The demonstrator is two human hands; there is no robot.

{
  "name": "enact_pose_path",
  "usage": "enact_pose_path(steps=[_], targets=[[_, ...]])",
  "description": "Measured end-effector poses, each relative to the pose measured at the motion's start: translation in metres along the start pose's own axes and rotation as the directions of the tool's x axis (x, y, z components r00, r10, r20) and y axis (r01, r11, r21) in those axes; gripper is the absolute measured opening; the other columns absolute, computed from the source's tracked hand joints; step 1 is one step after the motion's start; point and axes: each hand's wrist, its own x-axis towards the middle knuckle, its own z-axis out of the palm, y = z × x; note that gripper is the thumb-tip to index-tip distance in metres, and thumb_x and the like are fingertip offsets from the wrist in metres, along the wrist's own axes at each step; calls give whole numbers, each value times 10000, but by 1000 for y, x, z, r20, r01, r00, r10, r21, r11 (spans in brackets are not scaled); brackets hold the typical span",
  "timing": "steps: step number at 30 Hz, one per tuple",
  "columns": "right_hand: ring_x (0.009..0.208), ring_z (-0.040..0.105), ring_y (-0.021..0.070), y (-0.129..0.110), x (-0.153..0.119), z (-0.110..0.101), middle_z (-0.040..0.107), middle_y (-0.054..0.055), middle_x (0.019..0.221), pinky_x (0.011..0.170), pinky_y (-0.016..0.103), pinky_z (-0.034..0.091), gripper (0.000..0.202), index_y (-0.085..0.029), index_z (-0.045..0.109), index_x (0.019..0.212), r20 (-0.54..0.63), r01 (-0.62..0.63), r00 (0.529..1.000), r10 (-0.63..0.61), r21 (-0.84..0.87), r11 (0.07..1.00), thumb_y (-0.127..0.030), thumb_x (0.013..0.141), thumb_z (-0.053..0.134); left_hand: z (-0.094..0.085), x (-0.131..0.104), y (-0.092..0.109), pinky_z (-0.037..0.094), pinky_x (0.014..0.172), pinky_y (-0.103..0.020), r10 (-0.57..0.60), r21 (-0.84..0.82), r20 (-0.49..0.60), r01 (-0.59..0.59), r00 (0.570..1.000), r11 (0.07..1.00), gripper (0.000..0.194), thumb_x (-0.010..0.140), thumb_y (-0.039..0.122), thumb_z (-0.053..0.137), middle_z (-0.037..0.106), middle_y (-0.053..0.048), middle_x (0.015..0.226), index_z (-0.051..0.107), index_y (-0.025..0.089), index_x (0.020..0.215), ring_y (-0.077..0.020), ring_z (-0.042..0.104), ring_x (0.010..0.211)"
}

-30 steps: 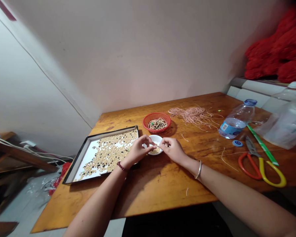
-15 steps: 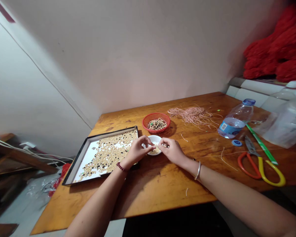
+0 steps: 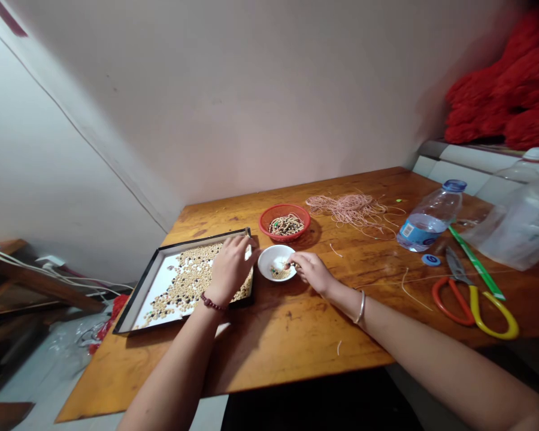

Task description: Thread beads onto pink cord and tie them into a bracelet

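One right grip (image 3: 312, 270) is closed on what appear small dark beads (image 3: 288, 265), round white bowl (image 3: 268, 258) just beside; beneath the left grip (image 3: 230, 264), closure indeterminable, lies the black-rimmed rectangular bead tray (image 3: 160, 280), suggesting bead-picking, next requiring a precise pinch.

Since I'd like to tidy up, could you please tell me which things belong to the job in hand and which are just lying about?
Likely job things:
bead tray, under left hand
white bowl, by right hand
red basket of strung beads
pink cord
scissors, perhaps

Apparently lying about:
plastic bottle
blue cap
green strip
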Motion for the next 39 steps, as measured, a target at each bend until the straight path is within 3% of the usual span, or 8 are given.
enact_pose_path(steps=[4,9,12,18,26,31,39], targets=[[377,146,50,-2,-2,0,195,-104,439,396,226,100,416,-147,626,694,68,-120,991,112,126,985,-551,742,543,-11,-1,-24,388,826,-371,-144,353,19,128,989,927,248,912,349,451,628,-109,1029,627,194,992,-302,485,1014],[380,146,44,-4,-3,0,196,-106,441,392,229,98,446,-132,650,730,76,-89,994,80,120,989,-572,724,580,-12,-2,-48,389,772,-355,-288,484,187,167,939,859,209,867,312,513,655,-124,971,665,186,934,-307,516,983],[378,167,45,-4,-3,-1,228,-99,419,392,229,116,449,-125,670,745,54,-59,997,55,77,995,-565,731,584,-12,-2,-53,394,773,-346,-323,488,220,183,920,854,186,845,271,526,678,-113,938,692,191,867,-297,541,965],[393,252,42,-6,-4,0,356,-74,412,413,211,196,313,-132,654,688,46,-21,999,17,76,997,-445,683,668,-7,0,-51,414,803,-339,-298,444,242,167,923,880,184,810,245,556,695,-102,925,735,200,805,-278,573,929],[361,178,36,-8,-4,1,299,-109,396,372,200,109,172,-151,602,688,66,-140,989,131,163,977,-322,663,603,0,4,-41,437,782,-316,-98,215,333,26,938,976,140,798,281,607,697,-51,927,740,257,832,-248,595,912],[369,185,40,-6,-4,0,305,-104,397,379,206,107,228,-129,649,733,61,-136,990,129,131,982,-344,668,607,6,3,-43,437,800,-333,-92,206,353,19,931,978,138,792,297,629,695,-70,884,746,226,815,-251,604,888],[399,153,37,-4,-3,-1,253,-119,427,397,207,88,283,-138,599,722,86,-177,983,164,167,970,-413,674,649,8,2,-38,443,787,-346,-100,237,343,17,934,971,164,779,309,616,698,-87,868,746,212,804,-265,606,863]])
